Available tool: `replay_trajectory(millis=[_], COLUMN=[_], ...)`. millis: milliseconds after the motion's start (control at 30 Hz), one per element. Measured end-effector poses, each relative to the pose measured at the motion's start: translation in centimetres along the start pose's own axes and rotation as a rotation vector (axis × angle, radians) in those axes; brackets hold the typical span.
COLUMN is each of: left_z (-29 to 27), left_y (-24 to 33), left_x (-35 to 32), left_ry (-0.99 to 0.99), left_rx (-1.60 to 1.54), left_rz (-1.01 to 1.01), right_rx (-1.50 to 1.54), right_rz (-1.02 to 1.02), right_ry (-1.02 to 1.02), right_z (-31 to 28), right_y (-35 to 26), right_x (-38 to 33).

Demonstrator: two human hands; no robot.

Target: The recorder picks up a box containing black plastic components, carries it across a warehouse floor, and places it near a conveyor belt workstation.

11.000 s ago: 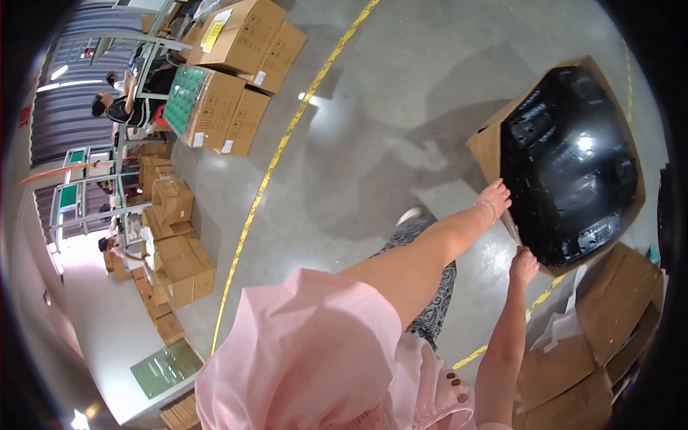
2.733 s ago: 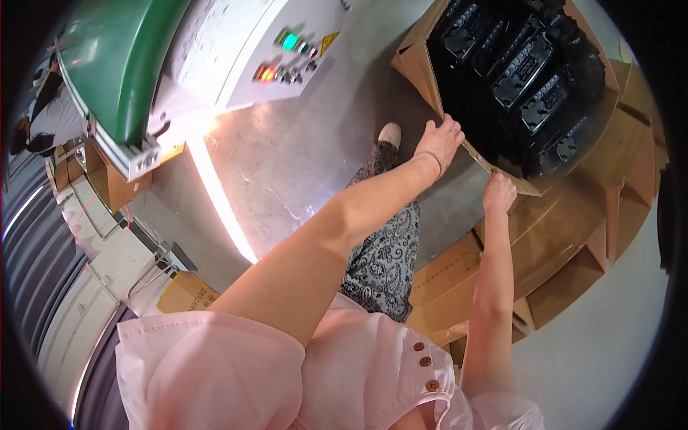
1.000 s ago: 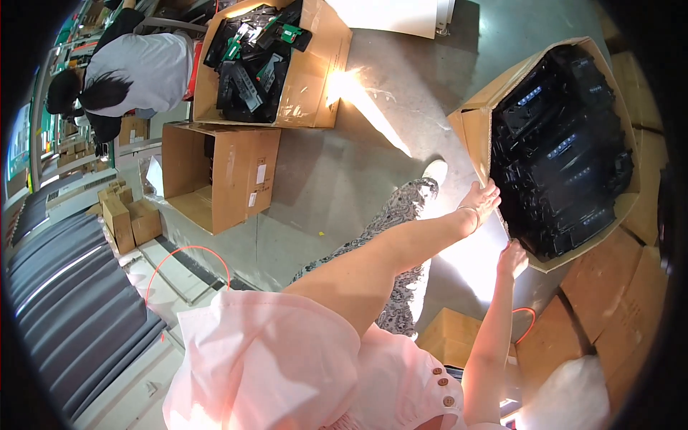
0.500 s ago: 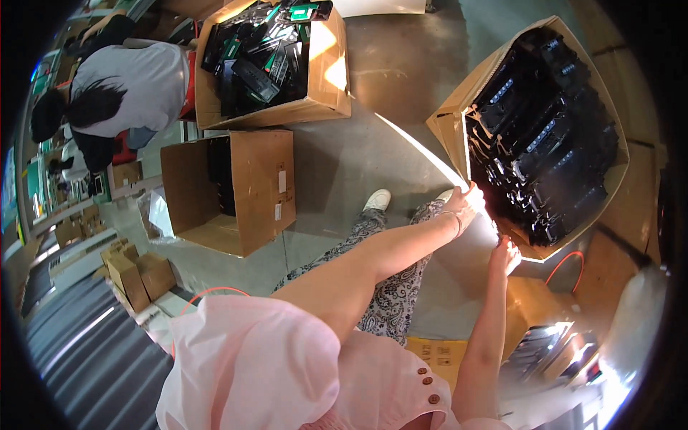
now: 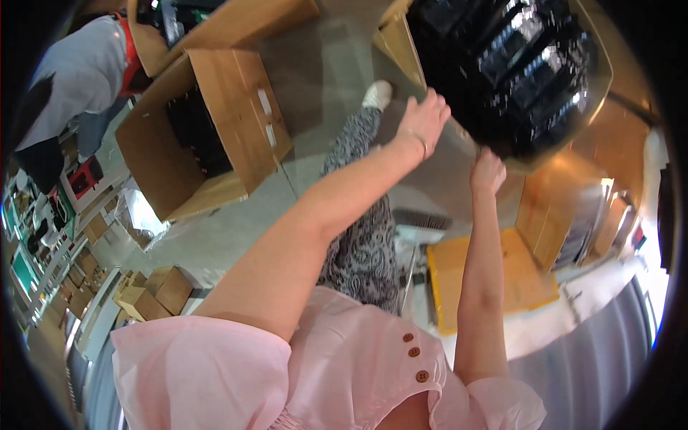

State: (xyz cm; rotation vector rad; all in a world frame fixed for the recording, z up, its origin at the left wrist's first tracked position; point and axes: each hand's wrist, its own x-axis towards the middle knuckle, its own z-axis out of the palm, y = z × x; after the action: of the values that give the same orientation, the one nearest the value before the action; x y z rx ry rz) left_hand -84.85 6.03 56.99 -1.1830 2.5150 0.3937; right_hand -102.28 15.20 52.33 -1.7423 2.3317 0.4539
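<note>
A large cardboard box (image 5: 401, 46), full of glossy black plastic parts (image 5: 512, 61), is at the upper right. My left hand (image 5: 424, 120) is at the box's near left edge, its fingers bent over the rim. My right hand (image 5: 489, 172) is closed on the near corner of the same box, with part of the grip hidden. Motion blurs the box and its contents. Both arms reach forward, the left one crossing in front of my patterned trousers.
At left stands an open cardboard box (image 5: 261, 107) with black parts inside. Behind it is another box (image 5: 236, 21) of parts, beside a person in a grey shirt (image 5: 86, 61). Small cartons (image 5: 168, 290) lie lower left. A yellow-edged cardboard piece (image 5: 455, 276) lies near my right arm.
The view has swung, so the boxes sit higher in the picture. Both hands stay at the filled box's near edge. My legs have shifted in stance, and the bright strip of light is gone.
</note>
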Motion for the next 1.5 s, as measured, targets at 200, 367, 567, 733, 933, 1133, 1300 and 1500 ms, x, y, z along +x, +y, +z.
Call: replay_trajectory(millis=[200, 367, 567, 733, 933, 1133, 1300, 1500], left_z=[4.8, 8.6, 11.7, 15.1, 17.9, 21.3, 22.9, 24.8], left_y=[0.0, -0.8, -1.5, -0.8, -0.3, -1.4, -4.7, -9.0], left_x=[-9.8, -17.7, -26.9, -33.8, -41.3, -49.0, -55.8, -62.8], left_ry=[-0.046, -0.067, -0.087, -0.066, -0.055, -0.173, -0.124, -0.140], left_rx=[0.026, 0.037, 0.009, 0.043, 0.036, 0.053, 0.051, 0.076], left_rz=[0.036, 0.064, 0.113, 0.136, 0.167, 0.274, 0.349, 0.419], right_rx=[0.039, 0.057, 0.050, 0.076, 0.094, 0.132, 0.157, 0.157], right_rz=[0.067, 0.074, 0.116, 0.109, 0.077, 0.151, 0.239, 0.344], right_ry=[-0.041, -0.008, -0.030, -0.077, 0.000, -0.037, -0.042, -0.158], right_z=[1.8, 4.0, 6.2, 8.0, 10.1, 12.2, 12.7, 12.5], right_y=[-5.1, -9.6, -14.3, -16.1, -18.5, -22.5, -28.4, -36.5], right_x=[-10.3, -18.6, -27.9, -34.5, -42.2, -50.7, -56.9, -63.7])
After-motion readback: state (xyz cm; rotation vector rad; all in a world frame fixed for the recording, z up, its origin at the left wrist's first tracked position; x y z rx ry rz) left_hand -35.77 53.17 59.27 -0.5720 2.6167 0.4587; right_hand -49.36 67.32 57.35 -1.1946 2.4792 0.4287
